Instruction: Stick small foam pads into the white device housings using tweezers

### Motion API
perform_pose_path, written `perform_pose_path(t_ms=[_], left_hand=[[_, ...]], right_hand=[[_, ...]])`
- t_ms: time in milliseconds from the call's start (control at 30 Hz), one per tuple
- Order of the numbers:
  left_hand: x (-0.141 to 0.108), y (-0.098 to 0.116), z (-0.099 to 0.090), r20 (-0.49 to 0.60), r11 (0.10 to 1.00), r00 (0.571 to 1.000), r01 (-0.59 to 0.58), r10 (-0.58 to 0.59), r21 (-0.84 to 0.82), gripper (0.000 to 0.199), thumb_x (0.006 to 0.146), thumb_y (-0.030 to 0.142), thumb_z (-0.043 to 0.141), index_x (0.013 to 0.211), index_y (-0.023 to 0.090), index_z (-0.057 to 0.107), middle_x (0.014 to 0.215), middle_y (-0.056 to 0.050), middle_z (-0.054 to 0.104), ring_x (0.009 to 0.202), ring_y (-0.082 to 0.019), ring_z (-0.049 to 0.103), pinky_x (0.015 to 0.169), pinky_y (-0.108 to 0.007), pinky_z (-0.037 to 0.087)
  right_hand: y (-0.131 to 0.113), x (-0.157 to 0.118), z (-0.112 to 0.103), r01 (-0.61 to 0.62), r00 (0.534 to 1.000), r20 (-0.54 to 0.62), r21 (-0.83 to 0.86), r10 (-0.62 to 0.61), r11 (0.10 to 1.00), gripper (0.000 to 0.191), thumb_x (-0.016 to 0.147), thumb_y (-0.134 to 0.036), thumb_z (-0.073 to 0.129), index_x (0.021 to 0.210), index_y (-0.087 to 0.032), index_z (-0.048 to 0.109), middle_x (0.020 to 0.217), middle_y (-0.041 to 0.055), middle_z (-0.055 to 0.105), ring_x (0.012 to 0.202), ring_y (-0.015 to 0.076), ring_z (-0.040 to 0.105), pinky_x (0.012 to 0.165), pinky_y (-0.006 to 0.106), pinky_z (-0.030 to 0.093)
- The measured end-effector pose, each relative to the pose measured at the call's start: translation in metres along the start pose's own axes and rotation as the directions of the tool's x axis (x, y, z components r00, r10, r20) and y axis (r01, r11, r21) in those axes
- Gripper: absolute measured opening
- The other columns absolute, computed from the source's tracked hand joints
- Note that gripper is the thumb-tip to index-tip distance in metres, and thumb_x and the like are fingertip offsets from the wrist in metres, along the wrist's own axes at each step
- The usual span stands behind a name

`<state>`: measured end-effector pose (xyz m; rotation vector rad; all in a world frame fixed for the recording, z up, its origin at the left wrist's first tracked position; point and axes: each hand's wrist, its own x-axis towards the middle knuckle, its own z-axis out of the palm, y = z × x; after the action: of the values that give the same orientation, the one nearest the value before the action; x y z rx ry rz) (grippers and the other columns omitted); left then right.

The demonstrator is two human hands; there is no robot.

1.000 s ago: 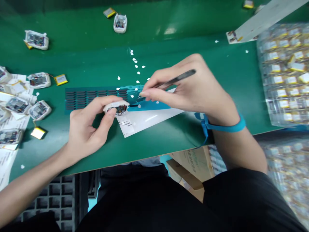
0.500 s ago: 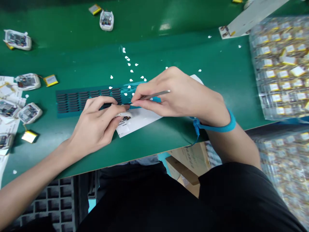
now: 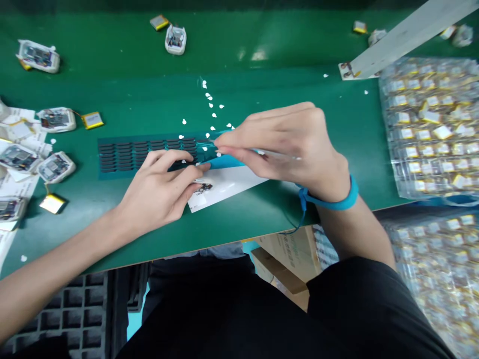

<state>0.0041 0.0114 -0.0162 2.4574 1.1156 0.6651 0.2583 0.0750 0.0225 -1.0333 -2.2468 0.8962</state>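
Observation:
My left hand (image 3: 160, 189) rests on the green bench with its fingers curled round a small white-cased device (image 3: 204, 187), mostly hidden under the fingertips. A white paper sheet (image 3: 235, 185) lies under the device. My right hand (image 3: 277, 142) pinches thin metal tweezers (image 3: 280, 155), smeared by motion, with the tips over the sheet of teal film. On the teal film (image 3: 102, 172) sit rows of dark strips (image 3: 123, 154), left of and behind my left hand. Several small white round stickers (image 3: 211, 105) dot the bench and the film.
Opened white devices (image 3: 56, 167) and yellow-edged batteries (image 3: 92, 119) lie at the left. Another device (image 3: 175, 40) is at the back. A metal post (image 3: 396, 37) stands at the back right, beside clear trays (image 3: 430, 129) of batteries. A blue wrist strap (image 3: 337, 200) has a trailing cord.
My right hand has moved right and lifted slightly from the device and my left fingertips, still pinching the tweezers. My left hand stays on the device. The whole view has shifted a little.

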Motion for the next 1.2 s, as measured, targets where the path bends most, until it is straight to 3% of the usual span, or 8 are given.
perform_pose_path(t_ms=[133,267,367,467,567,733,900,1200], left_hand=[[-0.002,0.014,-0.021,-0.091,0.967,0.994,-0.074,0.053,-0.245,0.011,0.093,0.024,0.067,0.090,0.030,0.075,0.105,-0.001,0.083,0.108,-0.029,0.075,0.104,-0.051,0.054],[0.006,0.018,-0.039,-0.330,0.705,0.818,0.125,-0.472,-0.699,0.011,0.099,0.024,0.068,0.089,0.025,0.072,0.095,0.000,0.079,0.087,-0.020,0.074,0.084,-0.037,0.059],[0.013,0.003,-0.039,-0.036,0.269,0.699,0.226,-0.714,-0.936,0.011,0.090,0.024,0.075,0.080,0.019,0.071,0.088,-0.005,0.078,0.071,-0.016,0.067,0.069,-0.031,0.056],[0.015,-0.008,-0.036,0.194,0.062,0.653,0.347,-0.733,-0.936,0.007,0.084,0.022,0.076,0.080,0.016,0.076,0.097,-0.012,0.081,0.071,-0.017,0.065,0.062,-0.029,0.054],[0.013,-0.002,-0.034,0.224,0.044,0.650,0.370,-0.726,-0.928,0.009,0.082,0.018,0.078,0.074,0.016,0.077,0.090,-0.010,0.079,0.067,-0.015,0.062,0.057,-0.026,0.051],[0.007,0.016,-0.035,0.267,0.003,0.689,0.364,-0.674,-0.931,0.011,0.084,0.016,0.078,0.073,0.016,0.081,0.076,-0.005,0.070,0.063,-0.013,0.064,0.059,-0.027,0.055],[0.007,0.019,-0.029,0.092,0.113,0.618,0.284,-0.781,-0.952,0.011,0.083,0.017,0.082,0.073,0.016,0.077,0.073,-0.001,0.070,0.057,-0.010,0.065,0.055,-0.021,0.056],[0.008,0.029,-0.021,-0.027,0.229,0.555,0.298,-0.831,-0.927,0.023,0.080,0.017,0.079,0.066,0.020,0.061,0.064,0.002,0.068,0.057,-0.015,0.074,0.057,-0.024,0.064]], right_hand=[[0.003,0.000,0.002,0.295,0.933,-0.157,-0.187,-0.325,0.937,0.017,0.102,-0.035,0.065,0.110,-0.038,0.080,0.097,-0.0032,0.084,0.090,0.0177,0.079,0.087,0.031,0.064],[-0.002,-0.003,0.007,0.463,0.837,-0.206,-0.228,-0.507,0.857,0.027,0.102,-0.020,0.064,0.121,-0.033,0.078,0.114,0.0011,0.084,0.099,0.0209,0.081,0.085,0.037,0.068],[-0.013,-0.007,0.009,0.381,0.878,-0.178,-0.302,-0.444,0.874,0.022,0.103,-0.022,0.065,0.113,-0.035,0.080,0.125,0.0001,0.081,0.114,0.0239,0.079,0.096,0.042,0.068],[-0.022,-0.015,0.011,0.413,0.860,-0.140,-0.375,-0.491,0.830,0.028,0.101,-0.014,0.067,0.123,-0.029,0.077,0.126,0.0051,0.080,0.122,0.0227,0.076,0.101,0.037,0.067],[-0.026,-0.021,0.013,0.492,0.805,-0.117,-0.415,-0.581,0.765,0.029,0.099,-0.016,0.070,0.126,-0.025,0.077,0.128,0.0068,0.079,0.123,0.0226,0.076,0.104,0.032,0.066],[-0.030,-0.023,0.015,0.459,0.853,-0.060,-0.387,-0.519,0.800,0.024,0.107,-0.029,0.059,0.113,-0.038,0.081,0.131,-0.0054,0.077,0.122,0.0216,0.077,0.102,0.033,0.069],[-0.031,-0.022,0.015,0.611,0.717,-0.036,-0.450,-0.697,0.652,0.017,0.098,-0.021,0.074,0.114,-0.021,0.081,0.124,0.0100,0.078,0.111,0.0252,0.081,0.095,0.029,0.070],[-0.039,-0.029,0.026,0.565,0.767,0.041,-0.517,-0.641,0.643,0.021,0.101,-0.017,0.071,0.122,-0.015,0.075,0.130,0.0120,0.076,0.107,0.0209,0.081,0.083,0.029,0.069]])
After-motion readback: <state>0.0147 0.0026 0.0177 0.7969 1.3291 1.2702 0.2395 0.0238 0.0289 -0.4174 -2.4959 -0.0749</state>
